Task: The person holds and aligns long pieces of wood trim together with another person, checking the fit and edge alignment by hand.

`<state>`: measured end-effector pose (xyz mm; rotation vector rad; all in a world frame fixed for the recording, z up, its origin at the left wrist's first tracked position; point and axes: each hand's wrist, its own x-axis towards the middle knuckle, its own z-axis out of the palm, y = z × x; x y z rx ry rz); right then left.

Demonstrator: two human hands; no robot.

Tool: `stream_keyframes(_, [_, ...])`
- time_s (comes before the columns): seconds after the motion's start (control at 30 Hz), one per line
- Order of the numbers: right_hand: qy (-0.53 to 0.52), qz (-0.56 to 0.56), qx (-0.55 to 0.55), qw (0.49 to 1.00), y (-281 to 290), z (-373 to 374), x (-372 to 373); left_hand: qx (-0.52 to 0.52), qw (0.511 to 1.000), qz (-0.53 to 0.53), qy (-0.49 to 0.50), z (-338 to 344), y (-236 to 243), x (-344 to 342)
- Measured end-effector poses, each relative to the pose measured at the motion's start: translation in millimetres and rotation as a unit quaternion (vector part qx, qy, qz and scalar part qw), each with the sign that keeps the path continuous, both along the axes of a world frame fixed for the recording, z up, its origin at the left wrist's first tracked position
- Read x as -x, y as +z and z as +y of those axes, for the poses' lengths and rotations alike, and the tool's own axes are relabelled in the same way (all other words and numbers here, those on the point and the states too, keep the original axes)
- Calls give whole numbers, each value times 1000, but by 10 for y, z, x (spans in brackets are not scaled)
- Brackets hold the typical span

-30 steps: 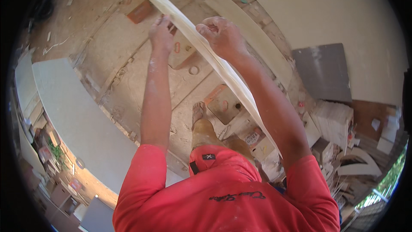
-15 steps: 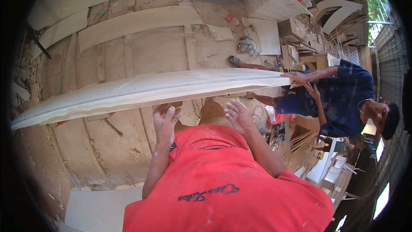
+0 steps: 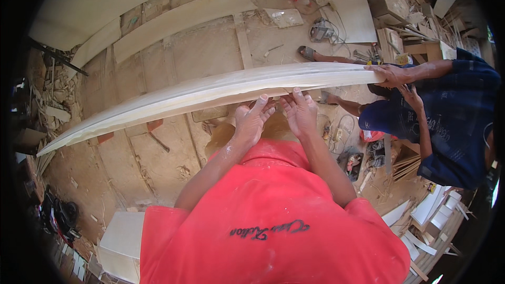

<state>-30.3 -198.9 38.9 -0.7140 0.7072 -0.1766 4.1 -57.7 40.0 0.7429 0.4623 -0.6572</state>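
Note:
A long pale board [image 3: 226,85], seen nearly edge-on, stretches across in front of me from the far left to the right. My left hand [image 3: 252,120] is just below its near edge, thumb raised and fingers apart, slightly curled. Close beside it, my right hand [image 3: 301,117] has its thumb up at the board's edge and its fingers loosely bent. I see nothing held in either palm; whether the fingertips touch the board is hard to make out. A co-worker's hand [image 3: 392,75] grips the board's right end.
The co-worker in a dark blue shirt [image 3: 436,121] stands at the right. Beyond the board, a corded power tool [image 3: 322,30] and long pale panels [image 3: 184,25] lie on the dusty floor. Wood scraps [image 3: 58,92] are heaped at the left, and a white box-like piece [image 3: 122,239] is behind me.
Both my hands have moved up and closer together, to the board's near edge. The view has shifted, with the co-worker now farther right, still holding the board's end.

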Motion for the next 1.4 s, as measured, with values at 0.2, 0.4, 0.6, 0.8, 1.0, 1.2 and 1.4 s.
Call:
stream_keyframes(0.2, [-12,-35,-9,999,17,-32,-57,-36,998,-36,28,-179,2,16])
stream_keyframes(0.4, [-15,-52,-13,998,3,-51,-63,-24,998,-44,49,-207,11,9])
stream_keyframes(0.6, [-19,-31,-9,999,-41,-49,-52,-41,996,-21,73,-234,28,4])
stream_keyframes(0.8, [-20,-28,-15,999,-12,-26,-46,-51,994,-7,100,-249,21,7])
stream_keyframes(1.0, [-15,-24,24,999,8,23,-68,-39,994,-14,104,-242,33,8])
stream_keyframes(1.2, [-49,-35,72,996,-108,108,-86,-38,994,-23,96,-233,25,29])
stream_keyframes(1.4, [-16,-55,47,997,46,110,-75,-41,994,-11,103,-229,47,32])
